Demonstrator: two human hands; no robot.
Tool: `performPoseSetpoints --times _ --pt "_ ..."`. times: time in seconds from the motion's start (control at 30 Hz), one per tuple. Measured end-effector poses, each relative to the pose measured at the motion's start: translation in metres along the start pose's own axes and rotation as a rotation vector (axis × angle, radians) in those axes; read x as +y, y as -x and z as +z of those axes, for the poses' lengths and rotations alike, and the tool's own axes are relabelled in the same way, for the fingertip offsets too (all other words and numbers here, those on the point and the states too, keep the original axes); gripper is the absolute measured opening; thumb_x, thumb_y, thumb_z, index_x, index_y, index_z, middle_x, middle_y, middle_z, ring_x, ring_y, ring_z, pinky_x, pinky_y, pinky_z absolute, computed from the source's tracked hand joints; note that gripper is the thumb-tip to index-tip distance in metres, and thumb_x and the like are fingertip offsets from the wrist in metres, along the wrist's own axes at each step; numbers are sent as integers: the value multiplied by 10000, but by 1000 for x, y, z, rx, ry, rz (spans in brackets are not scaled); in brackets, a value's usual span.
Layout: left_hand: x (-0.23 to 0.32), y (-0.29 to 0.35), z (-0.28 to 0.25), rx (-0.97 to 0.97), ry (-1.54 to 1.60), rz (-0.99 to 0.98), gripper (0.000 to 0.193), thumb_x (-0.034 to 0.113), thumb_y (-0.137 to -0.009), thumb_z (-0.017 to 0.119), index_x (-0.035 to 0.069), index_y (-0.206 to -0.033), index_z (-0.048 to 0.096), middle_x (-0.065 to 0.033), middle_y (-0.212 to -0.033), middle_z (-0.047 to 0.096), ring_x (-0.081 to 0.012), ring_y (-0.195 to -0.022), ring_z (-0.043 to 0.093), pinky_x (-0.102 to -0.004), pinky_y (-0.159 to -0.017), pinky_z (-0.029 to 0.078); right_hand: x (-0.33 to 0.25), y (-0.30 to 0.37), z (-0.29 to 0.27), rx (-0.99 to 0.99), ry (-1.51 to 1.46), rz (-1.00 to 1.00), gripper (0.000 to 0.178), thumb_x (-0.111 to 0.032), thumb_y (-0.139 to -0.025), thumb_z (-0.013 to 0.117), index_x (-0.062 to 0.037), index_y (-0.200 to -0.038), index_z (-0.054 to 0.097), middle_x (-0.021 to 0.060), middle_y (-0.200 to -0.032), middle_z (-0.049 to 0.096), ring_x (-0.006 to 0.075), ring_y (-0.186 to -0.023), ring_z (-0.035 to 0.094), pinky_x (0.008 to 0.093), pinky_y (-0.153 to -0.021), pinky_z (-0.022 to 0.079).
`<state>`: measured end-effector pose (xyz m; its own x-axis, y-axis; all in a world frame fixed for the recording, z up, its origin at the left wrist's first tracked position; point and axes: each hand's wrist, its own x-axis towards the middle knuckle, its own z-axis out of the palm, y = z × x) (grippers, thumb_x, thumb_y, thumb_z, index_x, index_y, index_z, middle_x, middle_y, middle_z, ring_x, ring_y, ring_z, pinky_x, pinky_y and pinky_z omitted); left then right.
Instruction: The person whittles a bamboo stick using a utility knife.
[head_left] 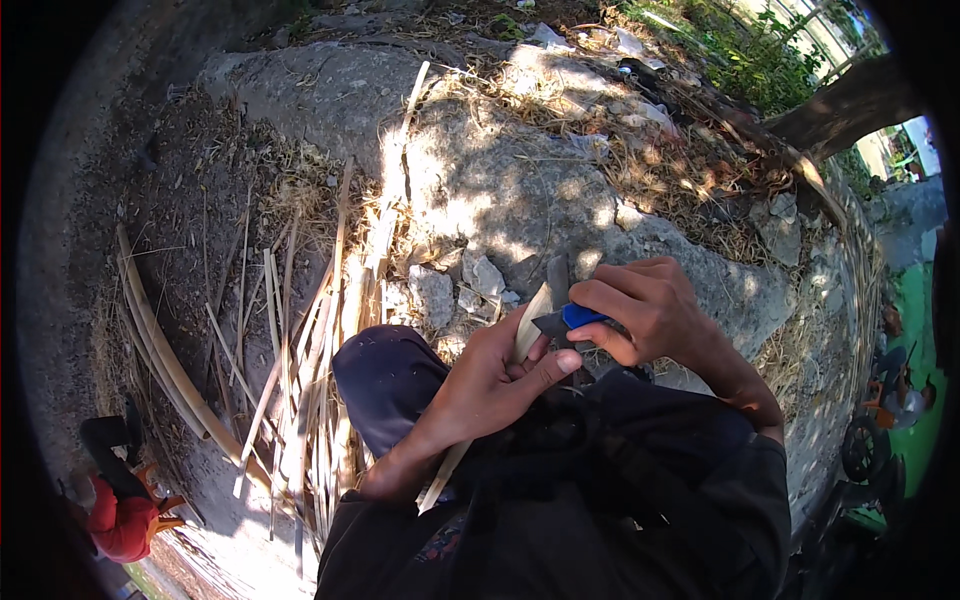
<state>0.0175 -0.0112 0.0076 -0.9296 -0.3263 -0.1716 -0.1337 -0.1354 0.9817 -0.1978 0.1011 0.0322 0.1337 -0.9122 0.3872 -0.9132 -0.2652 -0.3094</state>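
A pale strip of split bamboo (531, 318) lies across my left hand (490, 378), whose fingers are closed round it. Its tapered upper end points up and away from me, and a pale length shows below my left wrist. My right hand (648, 308) is wrapped round a blue utility knife (580, 316). The knife's grey blade points left and meets or nearly meets the strip's edge, just above my left thumb. Both hands are close together over my lap.
Many long bamboo strips (325, 350) lie on the ground to my left, beside loose stones (432, 298). A large rock (560, 215) spreads ahead. A tree trunk (850, 105) stands far right. A person in red (122, 525) sits at the lower left; others (908, 405) are at the right.
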Motion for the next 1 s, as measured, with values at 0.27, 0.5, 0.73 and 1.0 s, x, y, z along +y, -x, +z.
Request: performPoseSetpoints --times 0.27,0.5,0.73,1.0 --pt "17 -7 -1 -71 282 -120 260 282 -1066 653 44 -978 599 81 -751 437 -27 -717 385 -260 -609 344 0 2 0 101 111 80 315 -389 -892 779 -112 -1015 692 19 -723 627 220 -540 647 339 -483 493" --pt "-2 0 -5 -133 246 -61 343 301 -1070 643 71 -857 505 68 -758 397 -30 -724 354 -280 -608 327 41 18 -33 155 -202 578 317 -339 -975 728 -40 -1053 658 64 -737 664 287 -588 681 399 -521 502" --pt "2 -5 -9 -176 304 -54 327 293 -1043 692 91 -870 500 91 -746 329 -31 -684 306 -271 -578 272 -10 -3 -15 -14 -200 113 335 -398 -975 711 -70 -1019 661 43 -757 660 263 -574 671 365 -525 523" --pt "1 -5 -7 -203 313 30 467 269 -970 795 138 -769 395 100 -730 333 -21 -672 307 -248 -571 252 -8 -1 -5 -60 -37 4 418 -472 -913 743 -76 -921 611 40 -728 608 245 -575 660 349 -506 506"
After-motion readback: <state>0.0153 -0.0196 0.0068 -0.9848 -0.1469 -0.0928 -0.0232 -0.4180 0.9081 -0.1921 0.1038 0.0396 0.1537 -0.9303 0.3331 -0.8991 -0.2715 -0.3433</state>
